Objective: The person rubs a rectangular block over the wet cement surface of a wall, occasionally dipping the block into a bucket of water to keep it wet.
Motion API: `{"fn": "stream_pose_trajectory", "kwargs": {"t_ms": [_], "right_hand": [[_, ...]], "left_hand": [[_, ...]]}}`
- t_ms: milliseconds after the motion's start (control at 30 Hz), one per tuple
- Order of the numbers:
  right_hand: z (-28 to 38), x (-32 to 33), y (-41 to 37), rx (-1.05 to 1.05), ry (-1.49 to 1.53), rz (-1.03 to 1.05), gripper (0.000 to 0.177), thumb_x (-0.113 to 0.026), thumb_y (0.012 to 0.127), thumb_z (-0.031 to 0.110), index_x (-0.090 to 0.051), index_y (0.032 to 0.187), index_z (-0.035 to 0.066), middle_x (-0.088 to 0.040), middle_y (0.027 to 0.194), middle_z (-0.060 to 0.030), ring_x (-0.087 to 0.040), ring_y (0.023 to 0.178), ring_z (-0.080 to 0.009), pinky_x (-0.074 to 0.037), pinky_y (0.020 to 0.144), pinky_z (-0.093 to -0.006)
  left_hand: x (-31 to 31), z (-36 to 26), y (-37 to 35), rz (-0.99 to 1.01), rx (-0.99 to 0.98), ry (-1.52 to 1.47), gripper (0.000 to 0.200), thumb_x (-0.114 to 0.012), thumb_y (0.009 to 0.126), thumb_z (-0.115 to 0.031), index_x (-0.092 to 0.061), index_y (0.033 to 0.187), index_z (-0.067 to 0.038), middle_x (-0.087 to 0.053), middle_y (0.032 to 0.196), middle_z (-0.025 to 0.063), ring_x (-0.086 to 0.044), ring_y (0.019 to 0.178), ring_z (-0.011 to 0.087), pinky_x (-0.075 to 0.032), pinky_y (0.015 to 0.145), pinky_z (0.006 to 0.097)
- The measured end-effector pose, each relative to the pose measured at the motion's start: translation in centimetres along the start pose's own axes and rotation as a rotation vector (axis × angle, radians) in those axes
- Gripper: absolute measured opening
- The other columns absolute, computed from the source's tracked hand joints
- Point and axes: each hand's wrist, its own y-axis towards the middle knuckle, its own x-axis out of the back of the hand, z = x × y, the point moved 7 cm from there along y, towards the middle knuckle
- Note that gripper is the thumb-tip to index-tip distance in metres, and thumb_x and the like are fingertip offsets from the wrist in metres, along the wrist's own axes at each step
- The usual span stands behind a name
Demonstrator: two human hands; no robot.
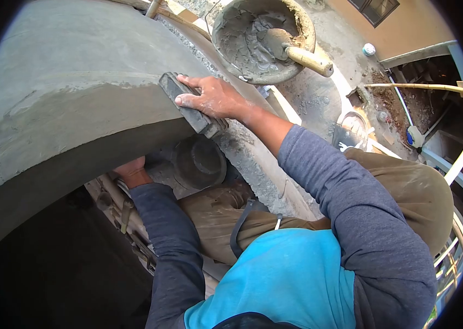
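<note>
Float (189, 114): one, block-shaped, upper centre of the frame, at the right end of the curved band. Its far end appears to lie against the grey surface; full contact cannot be confirmed.

Right hand (212, 97): upper centre, laid over the float, thumb and fingers curled about its body, holding it. Advised: firm, even pressure, wrist loose, face flat to the curve; a tilted edge would likely score the plaster.

Left hand (131, 166): left of centre, beneath the band's lower edge. Fingers mostly hidden; whether they are spread, closed or holding something cannot be told. Advised: steady support, clear of the float's path.

Band (72, 120): curved, grey, left half, with a crisp lower edge and a ragged seam along its top. Advised: long strokes following the curve, lighter over the seam, lightest at the lower edge, which could crumble under a heavy push.

Bucket (309, 27): upper centre, holding wet mortar (250, 41) and a trowel (308, 59), handle over the rim. Near enough, in judgement, for small top-ups at hollows.

Ledge (259, 170): rough concrete, centre, running diagonally beside the float. Advised: keep its grit off the float's face.
</note>
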Motion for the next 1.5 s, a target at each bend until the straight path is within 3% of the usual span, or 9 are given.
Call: {"fn": "stream_pose_trajectory", "kwargs": {"t_ms": [67, 300, 700, 800, 867, 967, 1033, 1133, 1500], "right_hand": [[7.9, 0.3, 0.1, 0.167, 0.041, -0.018, 0.074, -0.066, 0.084, 0.052, -0.051, 0.139, 0.006, -0.056, 0.135, -0.0195, -0.057, 0.122, -0.0324, -0.043, 0.103, -0.0365], [18.8, 0.2, -0.3, 0.432, -0.062, -0.062, 0.076, -0.066, 0.081, 0.057, -0.055, 0.136, 0.005, -0.064, 0.117, -0.0256, -0.062, 0.111, -0.0357, -0.046, 0.098, -0.0350], [-9.8, 0.4, 0.6, -0.237, -0.230, 0.013, 0.081, -0.063, 0.082, 0.056, -0.047, 0.141, 0.001, -0.055, 0.137, -0.0198, -0.053, 0.126, -0.0332, -0.040, 0.106, -0.0379], [0.7, 0.7, 0.9, -0.080, -0.009, -0.090, 0.080, -0.061, 0.083, 0.056, -0.049, 0.140, 0.002, -0.055, 0.136, -0.0203, -0.054, 0.125, -0.0332, -0.041, 0.106, -0.0383], [10.6, 0.8, 0.7, 0.179, 0.039, -0.120, 0.075, -0.062, 0.085, 0.055, -0.051, 0.138, 0.003, -0.057, 0.132, -0.0235, -0.060, 0.117, -0.0326, -0.045, 0.102, -0.0363], [19.6, 0.9, -0.3, 0.367, -0.003, -0.094, 0.074, -0.064, 0.084, 0.055, -0.054, 0.136, 0.005, -0.062, 0.126, -0.0232, -0.060, 0.116, -0.0340, -0.046, 0.100, -0.0361], [20.9, 0.3, -0.6, 0.343, -0.096, 0.000, 0.075, -0.066, 0.081, 0.057, -0.056, 0.135, 0.006, -0.064, 0.121, -0.0223, -0.060, 0.115, -0.0357, -0.046, 0.100, -0.0359], [13.5, 0.2, 0.5, 0.234, -0.091, 0.019, 0.076, -0.067, 0.081, 0.056, -0.053, 0.138, 0.007, -0.061, 0.128, -0.0211, -0.059, 0.117, -0.0348, -0.045, 0.101, -0.0359], [-12.0, 1.2, -2.2, -0.360, -0.143, 0.078, 0.074, -0.061, 0.087, 0.051, -0.046, 0.141, 0.002, -0.051, 0.141, -0.0179, -0.047, 0.132, -0.0326, -0.035, 0.110, -0.0367]], "left_hand": [[1.1, -1.4, -0.4, -0.490, -0.135, 1.075, 0.072, -0.034, 0.095, -0.064, -0.041, 0.146, -0.013, -0.041, 0.149, 0.0101, -0.039, 0.136, 0.0328, -0.031, 0.112, 0.0512], [-5.9, 0.9, 0.6, -0.627, -0.276, 0.606, 0.073, -0.033, 0.095, -0.063, -0.038, 0.147, -0.013, -0.039, 0.150, 0.0099, -0.035, 0.139, 0.0311, -0.029, 0.114, 0.0504], [-0.4, 0.6, 0.6, -0.119, -0.085, 0.095, 0.077, -0.036, 0.091, -0.071, -0.046, 0.142, -0.013, -0.047, 0.145, 0.0074, -0.045, 0.131, 0.0321, -0.034, 0.110, 0.0511], [-1.4, -1.2, 0.4, -0.564, -0.235, 0.442, 0.078, -0.034, 0.092, -0.070, -0.045, 0.143, -0.013, -0.046, 0.146, 0.0085, -0.043, 0.133, 0.0316, -0.034, 0.110, 0.0496], [0.6, 0.6, 0.0, -0.914, -0.170, -0.731, 0.078, -0.033, 0.093, -0.069, -0.039, 0.147, -0.013, -0.041, 0.149, 0.0091, -0.040, 0.136, 0.0311, -0.033, 0.111, 0.0488], [-6.8, 1.4, 1.8, 0.042, -0.150, 0.009, 0.068, -0.031, 0.099, -0.054, -0.031, 0.149, -0.009, -0.034, 0.153, 0.0103, -0.036, 0.138, 0.0309, -0.030, 0.114, 0.0478], [-6.3, 1.5, 2.0, -0.228, -0.190, 0.234, 0.073, -0.032, 0.096, -0.060, -0.030, 0.150, -0.011, -0.033, 0.153, 0.0093, -0.035, 0.139, 0.0307, -0.030, 0.114, 0.0483], [-2.8, 0.5, 0.1, -0.593, -0.210, 0.697, 0.076, -0.033, 0.094, -0.066, -0.033, 0.149, -0.013, -0.036, 0.152, 0.0087, -0.037, 0.138, 0.0305, -0.031, 0.113, 0.0487], [0.4, 0.3, 0.2, -0.053, -0.038, -0.023, 0.076, -0.036, 0.091, -0.070, -0.047, 0.142, -0.014, -0.047, 0.145, 0.0080, -0.042, 0.134, 0.0320, -0.034, 0.110, 0.0517]]}}
